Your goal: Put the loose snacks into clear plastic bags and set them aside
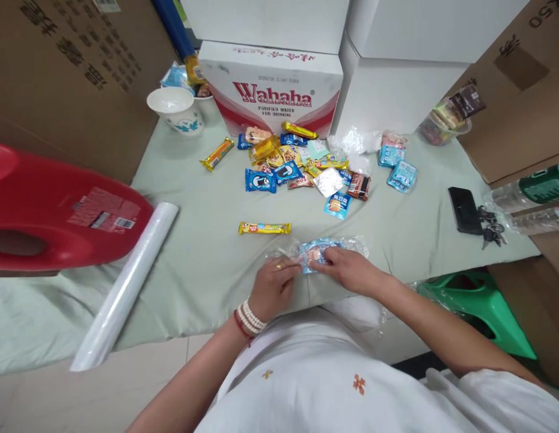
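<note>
My left hand (273, 285) and my right hand (347, 267) both pinch a clear plastic bag (322, 249) lying on the pale green cloth (207, 264) near its front edge. Inside the bag lies a light blue snack packet. My left wrist wears bead bracelets and a red cord. Just beyond the hands lies a long yellow candy bar (264, 228). Farther back sits a heap of mixed snack packets (302, 168).
A red plastic jug (58, 210) and a roll of clear film (126, 285) lie at left. A paper cup (175, 108), a Wahaha carton (274, 90) and white boxes stand behind. A black phone (464, 209), keys (491, 231) and bottles (532, 192) are at right; a green stool (482, 307) below.
</note>
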Demonstrator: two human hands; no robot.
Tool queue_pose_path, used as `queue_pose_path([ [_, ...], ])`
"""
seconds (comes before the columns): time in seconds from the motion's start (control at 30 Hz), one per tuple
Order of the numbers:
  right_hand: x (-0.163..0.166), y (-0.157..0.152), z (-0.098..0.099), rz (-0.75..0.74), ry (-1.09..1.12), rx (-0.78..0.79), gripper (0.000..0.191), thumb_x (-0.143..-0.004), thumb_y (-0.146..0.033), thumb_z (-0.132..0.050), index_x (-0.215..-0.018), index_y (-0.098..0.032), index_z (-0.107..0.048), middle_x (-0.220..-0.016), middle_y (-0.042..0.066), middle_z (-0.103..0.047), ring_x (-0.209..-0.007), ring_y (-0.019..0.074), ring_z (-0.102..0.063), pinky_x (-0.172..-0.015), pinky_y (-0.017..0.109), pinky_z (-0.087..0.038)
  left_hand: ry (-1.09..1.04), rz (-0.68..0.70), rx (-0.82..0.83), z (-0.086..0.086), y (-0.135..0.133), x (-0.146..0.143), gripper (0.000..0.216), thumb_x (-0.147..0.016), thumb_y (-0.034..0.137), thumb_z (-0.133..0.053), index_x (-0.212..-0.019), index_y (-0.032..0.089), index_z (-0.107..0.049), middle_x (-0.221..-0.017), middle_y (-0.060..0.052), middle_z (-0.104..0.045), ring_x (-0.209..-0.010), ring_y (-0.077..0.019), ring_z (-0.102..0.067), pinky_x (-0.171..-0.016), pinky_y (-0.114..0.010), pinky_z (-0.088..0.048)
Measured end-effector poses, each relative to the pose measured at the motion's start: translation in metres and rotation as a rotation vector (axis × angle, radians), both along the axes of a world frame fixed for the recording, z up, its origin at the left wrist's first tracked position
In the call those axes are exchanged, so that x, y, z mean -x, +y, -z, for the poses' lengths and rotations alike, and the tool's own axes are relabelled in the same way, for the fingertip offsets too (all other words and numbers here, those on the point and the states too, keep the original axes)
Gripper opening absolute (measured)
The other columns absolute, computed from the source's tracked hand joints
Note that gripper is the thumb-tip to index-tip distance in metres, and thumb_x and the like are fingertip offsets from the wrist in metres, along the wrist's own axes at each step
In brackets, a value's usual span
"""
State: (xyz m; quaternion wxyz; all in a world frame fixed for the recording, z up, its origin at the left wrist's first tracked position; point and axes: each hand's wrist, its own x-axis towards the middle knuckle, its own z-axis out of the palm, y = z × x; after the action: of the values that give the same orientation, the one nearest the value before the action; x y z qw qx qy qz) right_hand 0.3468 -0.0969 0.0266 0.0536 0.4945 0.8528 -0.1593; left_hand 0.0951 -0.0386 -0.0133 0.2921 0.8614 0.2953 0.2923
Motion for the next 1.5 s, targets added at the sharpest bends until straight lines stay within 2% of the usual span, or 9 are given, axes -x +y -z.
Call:
queue_pose_path([
  [0.2,0.007,-0.001,0.000,0.052,0.088,-0.016,0.046,-0.103,-0.014,-0.044,-0.144,-0.029,-0.059,-0.108,0.010,-0.061,-0.094,0.0238,-0.050,-0.078,0.032,-0.037,0.021,-0.754,0.181,-0.014,0.015,0.002,0.032,-0.094,0.036,-0.049,-0.114,0.020,-0.067,-0.121,-0.013,-0.068,-0.119,-0.0297,-0.060,-0.104,-0.050,-0.049],
  [0.33,0.006,0.000,-0.003,0.099,0.150,0.032,0.048,-0.101,-0.012,-0.046,-0.142,-0.033,-0.062,-0.105,0.008,-0.062,-0.092,0.0232,-0.051,-0.077,0.031,-0.037,0.363,-0.493,0.127,-0.027,0.011,-0.008,0.022,-0.084,0.039,-0.065,-0.096,0.021,-0.071,-0.127,-0.016,-0.067,-0.127,-0.0379,-0.054,-0.103,-0.055,-0.046],
  [0.5,0.006,0.003,0.001,0.130,0.248,0.039,0.044,-0.101,-0.011,-0.046,-0.133,-0.031,-0.068,-0.100,0.006,-0.060,-0.090,0.0218,-0.049,-0.078,0.030,-0.037,0.164,-0.418,0.495,-0.049,0.000,-0.006,0.019,-0.090,0.037,-0.055,-0.084,0.022,-0.065,-0.069,0.001,-0.064,-0.062,-0.0168,-0.059,-0.064,-0.029,-0.049],
  [0.6,0.007,0.003,0.003,0.149,0.310,0.036,0.036,-0.104,-0.016,-0.045,-0.125,-0.027,-0.072,-0.098,0.006,-0.060,-0.091,0.0215,-0.049,-0.081,0.031,-0.039,0.044,-0.342,0.627,-0.052,-0.001,-0.027,0.019,-0.092,0.035,-0.053,-0.094,0.022,-0.067,-0.071,0.002,-0.065,-0.063,-0.0153,-0.061,-0.062,-0.026,-0.049],
  [0.8,-0.012,-0.012,0.003,0.213,0.608,0.047,0.031,-0.104,-0.024,-0.044,-0.118,-0.021,-0.072,-0.114,0.011,-0.064,-0.105,0.0220,-0.058,-0.092,0.035,-0.049,0.167,-0.068,0.211,-0.024,-0.003,-0.076,0.034,-0.092,0.015,-0.045,-0.118,0.013,-0.066,-0.104,-0.013,-0.067,-0.098,-0.0245,-0.063,-0.093,-0.041,-0.054],
  [1.03,-0.028,-0.026,0.028,0.937,0.314,-0.401,0.039,-0.095,-0.039,-0.062,-0.128,-0.019,-0.068,-0.128,0.019,-0.056,-0.119,0.0355,-0.050,-0.102,0.055,-0.045,0.571,-0.164,0.058,-0.027,-0.008,-0.089,0.027,-0.101,0.019,-0.043,-0.111,0.023,-0.067,-0.105,-0.010,-0.065,-0.087,-0.0235,-0.063,-0.070,-0.033,-0.050],
  [1.17,-0.034,-0.024,0.023,0.902,0.332,-0.376,0.015,-0.091,-0.031,-0.064,-0.099,-0.021,-0.071,-0.136,0.017,-0.053,-0.127,0.0363,-0.045,-0.104,0.054,-0.043,0.586,-0.246,-0.002,-0.035,-0.004,-0.093,0.017,-0.099,0.034,-0.057,-0.109,0.024,-0.067,-0.109,-0.012,-0.064,-0.104,-0.0306,-0.060,-0.075,-0.037,-0.050],
  [1.3,-0.025,-0.011,-0.002,0.880,0.447,-0.172,0.009,-0.093,-0.028,-0.057,-0.089,-0.022,-0.062,-0.092,0.007,-0.065,-0.085,0.0225,-0.060,-0.077,0.032,-0.047,0.560,-0.344,0.034,-0.037,0.003,-0.093,0.044,-0.089,0.042,-0.071,-0.126,0.019,-0.061,-0.126,-0.018,-0.061,-0.120,-0.0388,-0.055,-0.091,-0.049,-0.049],
  [1.5,0.029,0.020,-0.003,0.755,0.418,-0.105,0.014,-0.096,-0.019,-0.048,-0.091,-0.021,-0.061,-0.093,0.007,-0.064,-0.089,0.0215,-0.059,-0.078,0.030,-0.043,0.591,-0.309,0.069,-0.032,0.010,-0.091,0.017,-0.091,0.031,-0.061,-0.100,0.017,-0.064,-0.109,-0.017,-0.066,-0.108,-0.0368,-0.061,-0.088,-0.048,-0.049],
])
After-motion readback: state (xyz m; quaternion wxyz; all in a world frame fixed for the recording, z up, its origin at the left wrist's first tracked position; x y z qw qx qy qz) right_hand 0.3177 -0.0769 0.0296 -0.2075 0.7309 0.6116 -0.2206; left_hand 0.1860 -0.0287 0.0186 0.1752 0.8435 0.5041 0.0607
